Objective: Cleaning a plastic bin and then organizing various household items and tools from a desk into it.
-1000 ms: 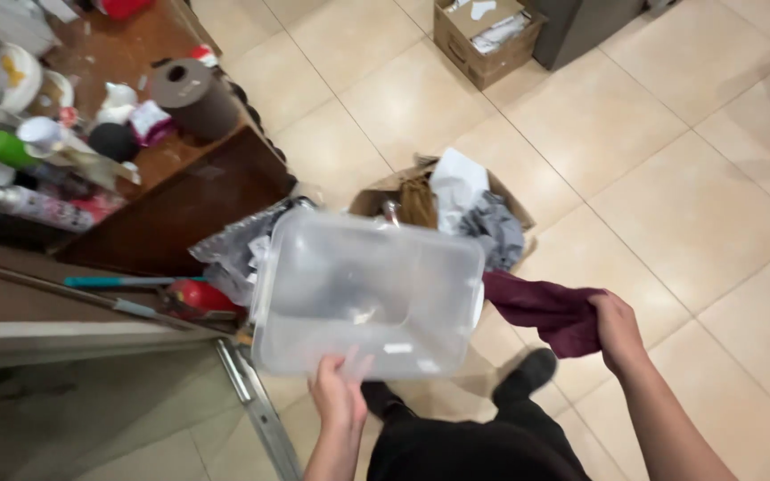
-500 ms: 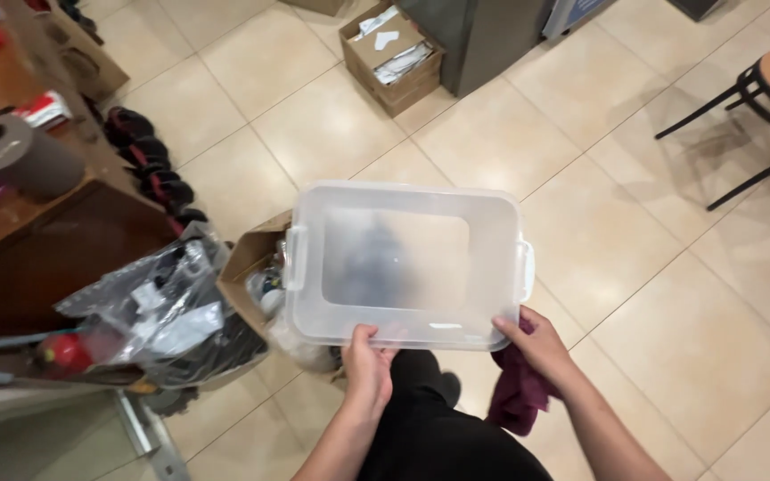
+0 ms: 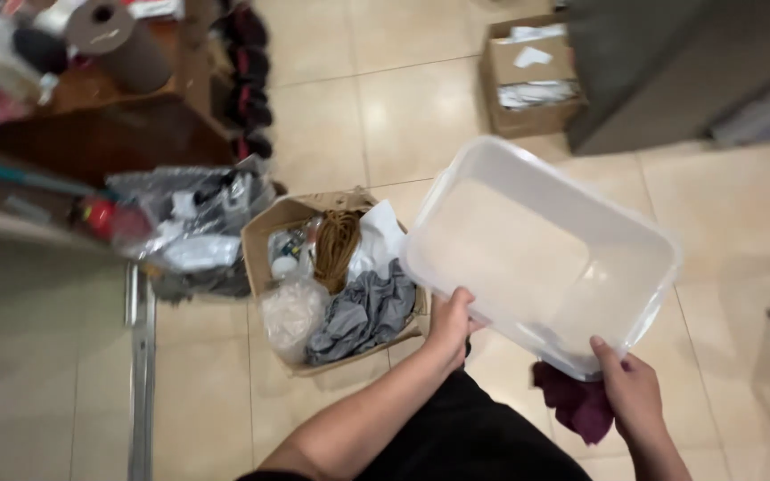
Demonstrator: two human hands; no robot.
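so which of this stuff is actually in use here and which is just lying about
In hand:
- clear plastic tub, gripped at its near rim by the left hand and right hand
- maroon cloth, under the right hand

Lying about:
- open cardboard box of clutter
- second cardboard box
- grey tape roll

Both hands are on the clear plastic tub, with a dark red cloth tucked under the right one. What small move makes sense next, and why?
Probably level the tub and bring the cloth round into it. The left hand and right hand grip its near rim, it sits tilted and looks empty, and the cloth is bunched beneath the right hand, below the tub.
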